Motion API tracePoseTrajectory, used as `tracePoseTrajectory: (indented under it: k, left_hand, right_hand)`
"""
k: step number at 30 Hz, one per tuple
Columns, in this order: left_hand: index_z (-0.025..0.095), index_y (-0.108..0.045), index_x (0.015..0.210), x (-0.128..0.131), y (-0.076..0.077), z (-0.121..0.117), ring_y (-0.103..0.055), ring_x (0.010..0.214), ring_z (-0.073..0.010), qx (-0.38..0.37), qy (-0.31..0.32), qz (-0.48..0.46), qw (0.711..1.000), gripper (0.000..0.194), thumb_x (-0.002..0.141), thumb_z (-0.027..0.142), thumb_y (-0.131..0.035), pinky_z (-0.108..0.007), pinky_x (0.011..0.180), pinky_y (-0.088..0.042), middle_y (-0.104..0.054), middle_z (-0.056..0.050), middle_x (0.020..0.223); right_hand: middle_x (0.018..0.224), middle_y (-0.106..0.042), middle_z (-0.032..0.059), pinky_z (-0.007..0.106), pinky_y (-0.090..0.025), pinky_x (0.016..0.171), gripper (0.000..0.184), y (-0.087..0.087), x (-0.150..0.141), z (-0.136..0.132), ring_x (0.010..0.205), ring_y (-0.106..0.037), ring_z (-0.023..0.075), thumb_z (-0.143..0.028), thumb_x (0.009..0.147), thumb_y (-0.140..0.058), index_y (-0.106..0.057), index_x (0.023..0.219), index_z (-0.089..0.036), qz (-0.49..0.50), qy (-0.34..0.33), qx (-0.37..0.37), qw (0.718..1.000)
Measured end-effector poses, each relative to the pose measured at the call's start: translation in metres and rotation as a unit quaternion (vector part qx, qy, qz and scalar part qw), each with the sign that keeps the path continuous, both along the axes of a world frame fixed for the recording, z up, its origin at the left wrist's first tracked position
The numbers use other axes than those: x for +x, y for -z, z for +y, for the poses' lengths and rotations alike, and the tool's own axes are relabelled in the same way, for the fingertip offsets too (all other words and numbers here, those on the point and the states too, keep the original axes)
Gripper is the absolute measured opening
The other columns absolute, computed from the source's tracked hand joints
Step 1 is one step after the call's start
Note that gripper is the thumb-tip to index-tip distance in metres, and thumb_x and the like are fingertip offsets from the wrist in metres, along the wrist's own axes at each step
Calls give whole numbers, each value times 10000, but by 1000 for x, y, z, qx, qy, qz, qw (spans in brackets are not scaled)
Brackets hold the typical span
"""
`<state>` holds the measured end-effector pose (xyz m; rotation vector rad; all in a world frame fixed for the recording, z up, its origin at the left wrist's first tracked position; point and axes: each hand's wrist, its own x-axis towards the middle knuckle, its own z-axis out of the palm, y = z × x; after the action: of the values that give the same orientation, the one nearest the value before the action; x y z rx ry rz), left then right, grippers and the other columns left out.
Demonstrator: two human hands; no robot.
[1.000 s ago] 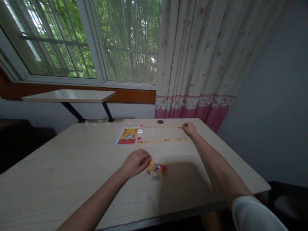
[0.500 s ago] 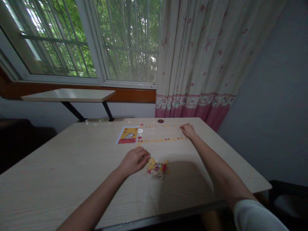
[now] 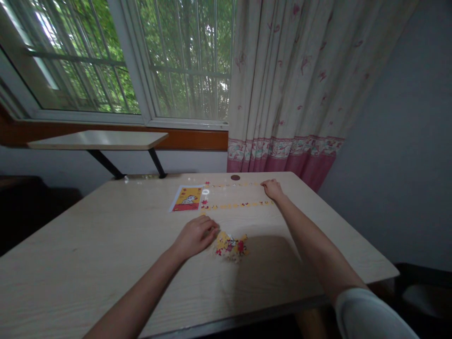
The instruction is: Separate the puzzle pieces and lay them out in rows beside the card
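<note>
My left hand (image 3: 197, 235) rests on the table with its fingers bent together, right beside a loose heap of small jigsaw puzzle pieces (image 3: 230, 247) in yellow, red and white. Whatever lies between those fingers is hidden. Farther off, my right hand (image 3: 273, 189) reaches to the right end of the far row of puzzle pieces (image 3: 236, 184), thumb and forefinger pinched on a tiny piece at the tabletop. A nearer row of pieces (image 3: 233, 205) runs parallel to it. Left of both rows lies a yellow and red picture sheet (image 3: 187, 198) showing a white animal.
The pale wooden table (image 3: 106, 263) reaches back to the wall. A raised shelf (image 3: 99, 140) on black legs stands at its back left. Near the far edge is a dark round disc (image 3: 235, 177). A curtain (image 3: 282, 94) hangs behind, beside the barred window.
My right hand has shifted slightly left along the far row. My left hand stays by the heap, and the camera view has moved a little.
</note>
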<state>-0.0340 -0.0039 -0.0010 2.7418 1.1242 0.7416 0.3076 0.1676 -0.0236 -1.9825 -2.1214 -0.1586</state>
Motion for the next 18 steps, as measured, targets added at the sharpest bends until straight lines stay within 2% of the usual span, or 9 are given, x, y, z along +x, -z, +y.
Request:
tracePoseTrajectory:
  k: [18]
  left_hand:
    - [168,-582,849,0,-3,-1,-527,746,-159,4,0,-1,1000,214,879,272,-398,-277,673,-434,-582,-51,771]
  right_hand:
    - [1140,-591,79,378,-364,853,364,-2,-2,2,1039,-473,257,-179,856,-342,-628,1077,-229,43,19,-3,999]
